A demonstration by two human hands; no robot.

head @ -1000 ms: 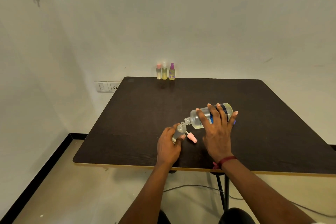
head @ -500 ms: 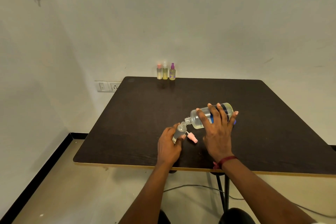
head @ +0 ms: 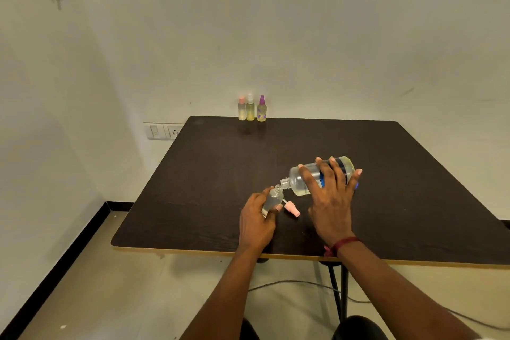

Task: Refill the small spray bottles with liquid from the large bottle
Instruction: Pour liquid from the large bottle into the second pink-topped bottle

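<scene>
one grip each: right hand (head: 329, 201) holds part-full large bottle (head: 298, 184), left hand (head: 255, 222) small bottle (head: 273, 199).

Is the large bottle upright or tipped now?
Tipped. The large bottle lies nearly sideways in the right hand, its open neck meeting the mouth of the small bottle.

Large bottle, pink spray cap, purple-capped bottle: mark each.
large bottle (head: 295, 185), head view, clear shoulder beside the neck.
pink spray cap (head: 293, 209), head view, middle of the cap body.
purple-capped bottle (head: 261, 113), head view, yellowish body.
</scene>
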